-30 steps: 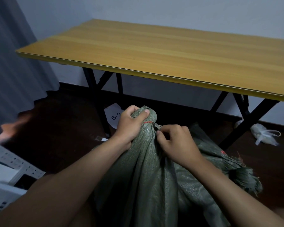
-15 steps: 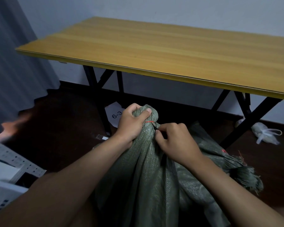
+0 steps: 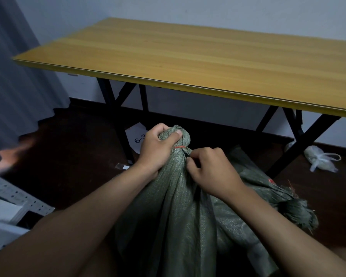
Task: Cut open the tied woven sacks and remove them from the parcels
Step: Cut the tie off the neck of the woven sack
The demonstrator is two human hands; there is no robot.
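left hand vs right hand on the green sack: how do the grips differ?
The left hand wraps round the bunched neck of the green sack, above the red tie, thumb across the top. The right hand sits lower, just below the tie, its fingertips pinching a small dark thing at the knot; what it is cannot be told. Left takes a whole-fist grip, right a fine fingertip one. Both are curled and touch the same sack.

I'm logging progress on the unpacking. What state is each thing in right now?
Green sack: neck bunched and still tied.
Red tie: wound around the neck, not cut.
Left hand: grips the bunched top above the tie.
Right hand: pinches a small dark thing at the neck, just under the tie.
Second sack: lying on the floor.
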